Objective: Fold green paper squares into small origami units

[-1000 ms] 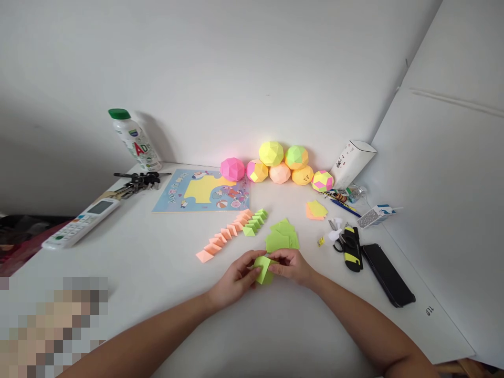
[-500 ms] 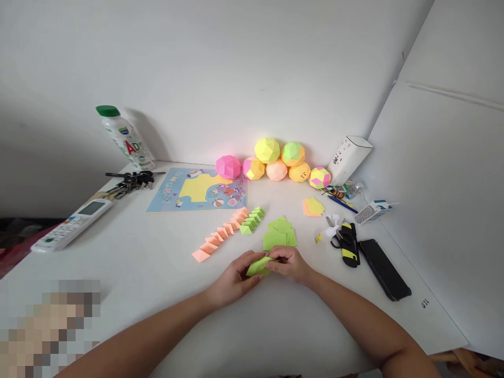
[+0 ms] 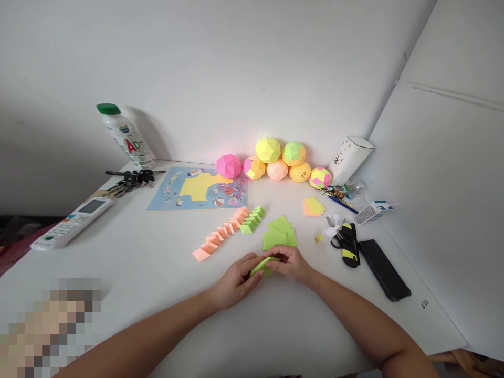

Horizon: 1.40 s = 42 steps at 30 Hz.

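Both hands grip one small piece of folded green paper (image 3: 260,266) above the table's front half. My left hand (image 3: 235,281) pinches its left end between thumb and fingers. On the right end, my right hand (image 3: 289,263) is closed, its thumb pressed along the near side. Fingers hide part of the paper. Just beyond lies a loose pile of green paper sheets (image 3: 280,233). To its left, a slanting row of folded orange paper units (image 3: 220,234) stands beside a shorter row of green folded units (image 3: 252,220).
Several faceted paper balls (image 3: 268,150) are stacked against the wall. A blue pad (image 3: 161,197), a bottle (image 3: 128,139), keys (image 3: 136,179) and a remote control (image 3: 73,224) lie leftward. Rightward are orange and yellow sheets (image 3: 314,206), a utility knife (image 3: 348,245) and a black phone (image 3: 385,269).
The green paper has tilted in my fingers and now shows a narrower face. My hands have barely shifted, and the things on the table have stayed put.
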Each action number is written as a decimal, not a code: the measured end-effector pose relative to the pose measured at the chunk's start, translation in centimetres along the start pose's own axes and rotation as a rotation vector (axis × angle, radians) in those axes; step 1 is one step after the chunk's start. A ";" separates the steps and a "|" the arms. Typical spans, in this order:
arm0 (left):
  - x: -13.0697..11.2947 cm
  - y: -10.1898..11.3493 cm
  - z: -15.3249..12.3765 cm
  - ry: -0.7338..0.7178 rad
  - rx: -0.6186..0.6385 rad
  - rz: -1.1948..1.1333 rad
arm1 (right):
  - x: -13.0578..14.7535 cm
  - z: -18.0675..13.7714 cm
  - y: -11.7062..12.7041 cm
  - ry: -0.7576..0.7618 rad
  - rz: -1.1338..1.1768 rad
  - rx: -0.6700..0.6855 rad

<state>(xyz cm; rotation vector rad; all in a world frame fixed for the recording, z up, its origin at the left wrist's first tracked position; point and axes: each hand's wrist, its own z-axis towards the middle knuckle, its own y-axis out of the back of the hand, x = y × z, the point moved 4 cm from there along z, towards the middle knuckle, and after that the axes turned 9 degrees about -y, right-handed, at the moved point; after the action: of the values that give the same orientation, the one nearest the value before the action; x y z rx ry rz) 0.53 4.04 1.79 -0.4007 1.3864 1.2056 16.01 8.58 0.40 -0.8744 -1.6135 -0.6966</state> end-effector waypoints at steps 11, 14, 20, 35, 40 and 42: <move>1.4 -0.5 -0.5 0.155 -0.178 -0.143 | 0.1 0.2 0.3 0.127 -0.048 -0.063; 1.2 -0.5 -0.4 0.097 -0.154 -0.072 | 0.1 0.2 0.3 0.130 -0.068 -0.068; 0.8 -0.3 -0.1 0.031 -0.151 0.066 | 0.2 0.1 0.3 0.124 -0.096 -0.077; 0.5 -0.4 -0.1 0.021 -0.070 0.061 | 0.3 0.1 0.2 0.054 -0.065 -0.054; 0.3 -0.3 0.0 0.039 -0.067 0.066 | 0.4 0.1 0.2 0.031 -0.015 -0.047; 0.2 -0.3 0.0 0.041 -0.064 0.066 | 0.4 0.1 0.2 0.025 -0.008 -0.048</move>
<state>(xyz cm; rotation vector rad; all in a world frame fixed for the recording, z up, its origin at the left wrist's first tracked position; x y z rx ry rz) 0.71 3.99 1.47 -0.4297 1.4085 1.3045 16.01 8.85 0.80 -0.8908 -1.5842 -0.7519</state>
